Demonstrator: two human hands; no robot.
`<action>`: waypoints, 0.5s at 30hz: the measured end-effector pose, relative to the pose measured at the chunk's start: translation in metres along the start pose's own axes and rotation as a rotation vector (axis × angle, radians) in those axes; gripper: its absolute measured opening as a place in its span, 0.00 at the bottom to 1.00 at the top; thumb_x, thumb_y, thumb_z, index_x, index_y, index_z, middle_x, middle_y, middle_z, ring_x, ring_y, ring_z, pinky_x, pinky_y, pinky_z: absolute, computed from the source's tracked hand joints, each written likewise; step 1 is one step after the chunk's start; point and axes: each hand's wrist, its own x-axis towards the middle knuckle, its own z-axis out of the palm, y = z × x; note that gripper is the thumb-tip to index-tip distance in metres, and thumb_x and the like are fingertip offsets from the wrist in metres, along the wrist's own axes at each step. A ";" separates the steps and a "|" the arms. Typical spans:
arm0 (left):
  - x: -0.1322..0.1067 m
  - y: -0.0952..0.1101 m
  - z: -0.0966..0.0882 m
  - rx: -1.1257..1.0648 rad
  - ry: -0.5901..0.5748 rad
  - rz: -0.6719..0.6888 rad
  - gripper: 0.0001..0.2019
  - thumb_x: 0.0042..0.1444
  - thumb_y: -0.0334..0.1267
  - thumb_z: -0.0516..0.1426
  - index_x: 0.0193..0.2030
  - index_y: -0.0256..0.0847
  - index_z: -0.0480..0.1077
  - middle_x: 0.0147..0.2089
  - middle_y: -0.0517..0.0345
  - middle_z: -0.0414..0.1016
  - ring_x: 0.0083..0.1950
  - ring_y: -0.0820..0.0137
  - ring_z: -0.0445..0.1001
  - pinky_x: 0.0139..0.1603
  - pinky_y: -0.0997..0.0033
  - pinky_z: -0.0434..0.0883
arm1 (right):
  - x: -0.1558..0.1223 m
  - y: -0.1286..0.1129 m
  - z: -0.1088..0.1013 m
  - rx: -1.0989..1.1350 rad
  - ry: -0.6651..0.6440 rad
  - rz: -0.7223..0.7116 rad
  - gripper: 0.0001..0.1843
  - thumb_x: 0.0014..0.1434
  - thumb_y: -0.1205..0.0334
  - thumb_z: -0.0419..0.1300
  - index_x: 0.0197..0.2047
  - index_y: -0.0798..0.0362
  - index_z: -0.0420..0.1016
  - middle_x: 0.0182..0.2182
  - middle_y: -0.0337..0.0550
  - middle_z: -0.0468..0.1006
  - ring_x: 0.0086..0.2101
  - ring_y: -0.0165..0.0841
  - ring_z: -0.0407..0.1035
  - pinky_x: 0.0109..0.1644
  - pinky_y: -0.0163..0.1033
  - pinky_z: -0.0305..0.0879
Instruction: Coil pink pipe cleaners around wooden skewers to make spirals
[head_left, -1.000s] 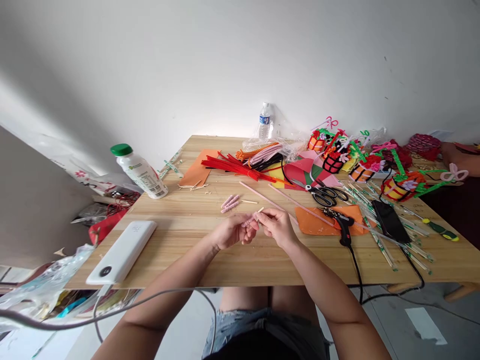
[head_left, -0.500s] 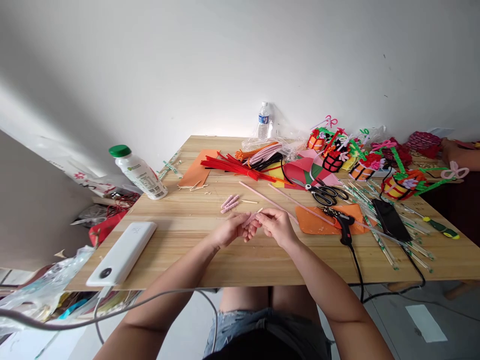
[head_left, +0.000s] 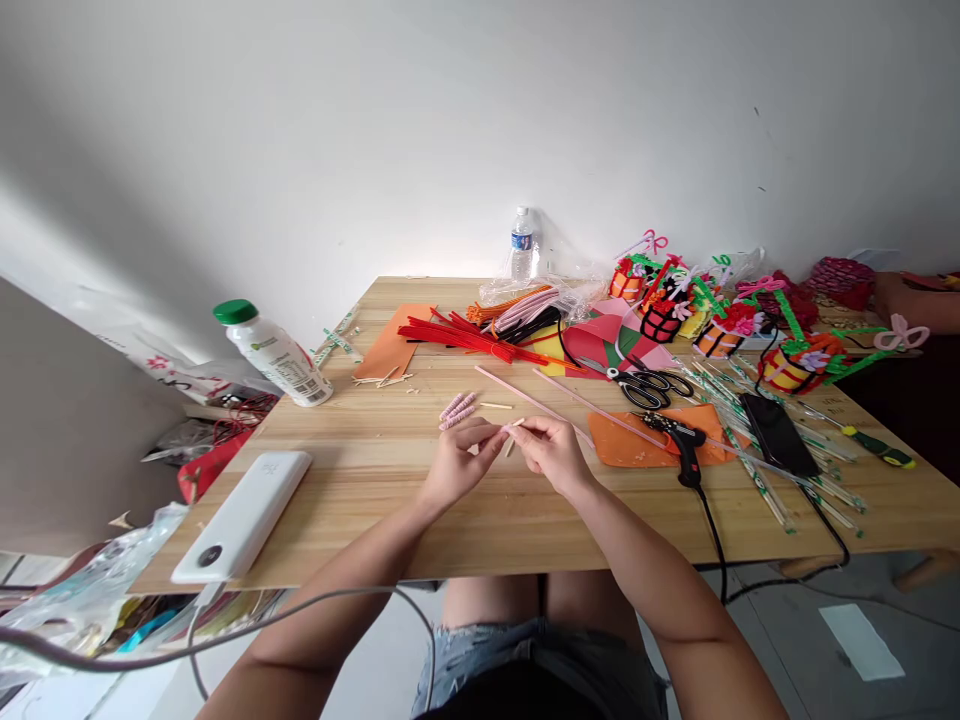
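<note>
My left hand (head_left: 459,462) and my right hand (head_left: 553,455) meet over the middle of the table, both closed in a pinch. From the right fingertips shows a short thin wooden stick (head_left: 511,447). At the left fingertips is a bit of pink pipe cleaner, mostly hidden by the fingers. Just beyond the hands lie several coiled pink pipe cleaner pieces (head_left: 457,409) and another short wooden stick (head_left: 496,406). Two straight pink pipe cleaners (head_left: 525,398) lie slantwise behind my right hand.
Right of my hands are a glue gun (head_left: 682,440) on an orange sheet (head_left: 619,450), scissors (head_left: 651,385), a phone (head_left: 778,435) and a screwdriver (head_left: 877,447). Red pipe cleaners (head_left: 469,335) and decorated small baskets (head_left: 724,335) stand behind. Left are a bottle (head_left: 274,355) and power bank (head_left: 244,515).
My left hand has turned so its fingers now pinch at the tips, against the right fingertips. The wooden stick now slants down between the hands. The view has shifted slightly.
</note>
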 end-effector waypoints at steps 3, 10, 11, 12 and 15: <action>0.002 -0.002 -0.002 -0.292 -0.265 -0.259 0.20 0.49 0.56 0.60 0.28 0.38 0.75 0.23 0.56 0.68 0.25 0.71 0.65 0.27 0.70 0.63 | -0.001 -0.003 0.000 0.022 -0.037 0.012 0.16 0.48 0.50 0.66 0.29 0.56 0.75 0.18 0.35 0.68 0.14 0.20 0.49 0.15 0.30 0.43; 0.005 -0.001 -0.006 -0.427 -0.312 -0.343 0.19 0.47 0.53 0.62 0.25 0.36 0.74 0.17 0.61 0.63 0.20 0.77 0.58 0.22 0.75 0.54 | -0.003 -0.006 0.001 -0.020 -0.057 0.035 0.14 0.50 0.52 0.64 0.27 0.56 0.74 0.19 0.35 0.68 0.15 0.20 0.52 0.16 0.30 0.44; 0.005 0.000 -0.006 -0.335 -0.272 -0.293 0.19 0.48 0.53 0.62 0.24 0.36 0.73 0.17 0.61 0.63 0.21 0.76 0.58 0.23 0.74 0.55 | -0.003 -0.005 0.001 -0.026 -0.037 0.036 0.14 0.49 0.52 0.65 0.28 0.56 0.75 0.18 0.34 0.67 0.15 0.20 0.51 0.16 0.30 0.44; 0.005 0.000 -0.006 -0.238 -0.231 -0.238 0.19 0.48 0.53 0.62 0.22 0.37 0.73 0.17 0.61 0.63 0.21 0.76 0.59 0.24 0.74 0.55 | -0.002 -0.003 0.001 -0.031 -0.024 0.030 0.14 0.49 0.52 0.65 0.28 0.56 0.75 0.18 0.34 0.67 0.15 0.20 0.51 0.16 0.30 0.44; 0.005 0.002 -0.005 -0.025 -0.093 -0.070 0.15 0.48 0.50 0.63 0.24 0.40 0.75 0.21 0.60 0.66 0.26 0.73 0.62 0.30 0.70 0.61 | 0.000 0.001 0.000 -0.039 -0.006 0.005 0.14 0.50 0.52 0.65 0.30 0.56 0.76 0.19 0.34 0.67 0.15 0.21 0.51 0.16 0.30 0.45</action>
